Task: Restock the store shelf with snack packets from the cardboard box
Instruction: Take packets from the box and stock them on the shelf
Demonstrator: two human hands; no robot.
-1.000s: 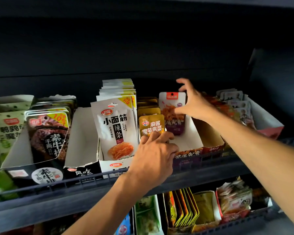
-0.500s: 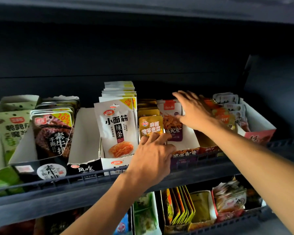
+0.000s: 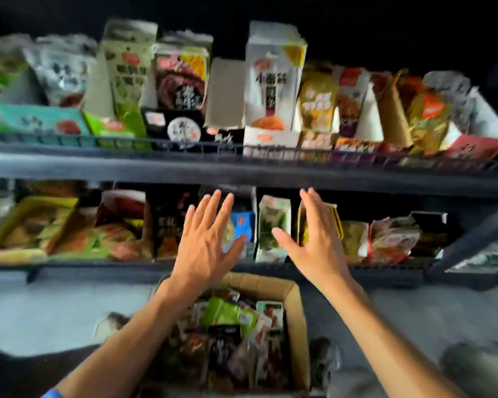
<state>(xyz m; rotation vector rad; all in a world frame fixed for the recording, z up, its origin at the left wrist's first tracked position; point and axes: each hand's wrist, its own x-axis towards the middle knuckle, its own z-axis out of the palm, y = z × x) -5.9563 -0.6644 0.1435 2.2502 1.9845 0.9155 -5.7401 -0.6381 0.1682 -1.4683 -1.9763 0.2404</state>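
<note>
Head view: my left hand [image 3: 206, 242] and right hand [image 3: 318, 239] are both spread flat and empty, in front of the lower shelf [image 3: 385, 272]. The box [image 3: 295, 311] of packets [image 3: 227, 314] sits below them. I could grab blind and spill packets, since everything is blurred. 0.5 s ago both hands were at the upper shelf [image 3: 242, 168].

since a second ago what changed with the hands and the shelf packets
Both hands came off the upper shelf's packets and dropped: left hand and right hand now hover open and empty before the lower shelf, above the cardboard box. The view tilted down. The white packet and orange packet stay in place.
</note>
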